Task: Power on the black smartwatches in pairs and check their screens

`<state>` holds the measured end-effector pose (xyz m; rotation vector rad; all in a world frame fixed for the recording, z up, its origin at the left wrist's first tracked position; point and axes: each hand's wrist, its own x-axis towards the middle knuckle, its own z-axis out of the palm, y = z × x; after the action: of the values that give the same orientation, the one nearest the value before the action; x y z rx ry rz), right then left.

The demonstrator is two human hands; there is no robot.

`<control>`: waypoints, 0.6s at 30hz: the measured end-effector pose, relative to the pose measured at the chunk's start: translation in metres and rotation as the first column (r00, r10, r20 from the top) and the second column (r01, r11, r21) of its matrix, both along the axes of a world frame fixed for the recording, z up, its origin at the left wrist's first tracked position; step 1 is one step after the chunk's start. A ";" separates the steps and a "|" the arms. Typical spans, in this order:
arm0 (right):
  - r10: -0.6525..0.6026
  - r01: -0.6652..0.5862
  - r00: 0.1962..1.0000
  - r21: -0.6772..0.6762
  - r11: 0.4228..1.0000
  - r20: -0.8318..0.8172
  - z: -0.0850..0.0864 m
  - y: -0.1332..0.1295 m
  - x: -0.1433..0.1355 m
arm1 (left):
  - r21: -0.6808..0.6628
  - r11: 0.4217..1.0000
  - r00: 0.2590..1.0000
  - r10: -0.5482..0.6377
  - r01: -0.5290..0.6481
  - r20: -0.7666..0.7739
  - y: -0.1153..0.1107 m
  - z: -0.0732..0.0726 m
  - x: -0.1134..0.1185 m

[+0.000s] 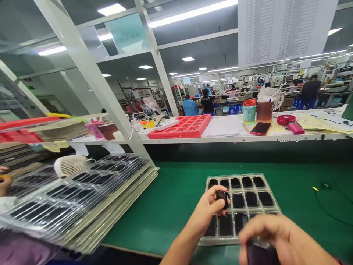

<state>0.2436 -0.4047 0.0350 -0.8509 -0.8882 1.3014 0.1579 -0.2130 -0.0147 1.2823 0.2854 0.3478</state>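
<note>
My left hand [205, 209] is closed around a small black rounded piece [221, 197], holding it above a clear plastic tray [217, 241]. Close to the camera, my right hand [278, 232] is shut on a dark block-like piece [260, 253]; motion blur hides its details. Several flat black pieces [252, 198] lie in the tray's compartments. Part of the tray's right front side is covered by my right hand.
On the left, stacked trays of black pieces [104, 176] overlap the green bench [176, 191]. A shelf behind carries a red compartment tray [179, 129], a phone [260, 128] and a teal cup [249, 113]. Another person's hand [4, 182] shows at the left edge.
</note>
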 end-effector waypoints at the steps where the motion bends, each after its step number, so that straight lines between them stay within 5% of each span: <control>1: -0.050 0.050 0.999 0.000 0.999 -0.002 0.000 0.002 0.007 | 0.015 1.000 1.000 -0.004 0.004 0.000 -0.002 0.001 0.001; 5: -0.182 0.186 0.982 -0.076 0.980 0.057 -0.018 0.018 0.041 | 0.063 0.998 1.000 -0.018 0.019 -0.023 -0.008 0.003 0.001; 12: -0.191 0.211 0.965 -0.101 0.972 0.178 -0.068 0.035 0.071 | 0.179 0.983 0.999 -0.024 0.031 -0.044 -0.009 -0.011 0.005; 18: -0.184 0.206 0.966 -0.110 0.972 0.181 -0.060 0.032 0.072 | 0.028 0.991 0.992 -0.128 0.128 -0.001 -0.008 0.004 -0.002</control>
<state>0.3154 -0.3724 -0.0253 -1.1355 -0.8355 1.1342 0.1559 -0.2209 -0.0105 1.3212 0.1966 0.2441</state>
